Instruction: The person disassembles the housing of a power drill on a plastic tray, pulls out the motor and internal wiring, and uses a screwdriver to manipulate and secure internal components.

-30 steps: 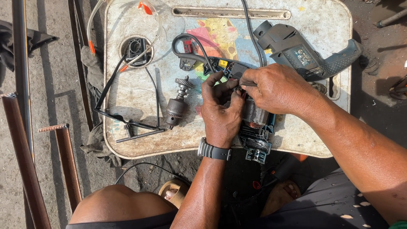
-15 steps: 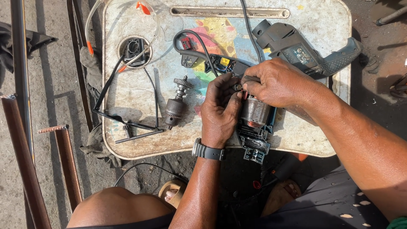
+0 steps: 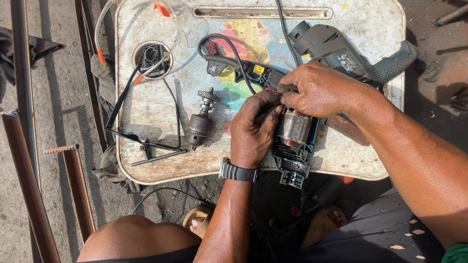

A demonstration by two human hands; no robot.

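Note:
My left hand, with a black watch on its wrist, grips the side of an opened drill housing that lies on a worn white tray. A copper-wound motor sits inside the housing between my two hands. My right hand presses down on the motor's upper end, fingers curled on a thin tool or wire there. A black cable loops from the housing's switch part. A loose drill chuck with a gear lies left of my left hand.
The other half of the drill body lies at the tray's upper right. A black round part, a clear tube with orange ends and thin metal rods lie at left. Rusty pipes stand on the ground at left.
Both hands have shifted slightly on the motor and housing, with the right hand's fingers moving at the motor's top end. The housing stays on the tray.

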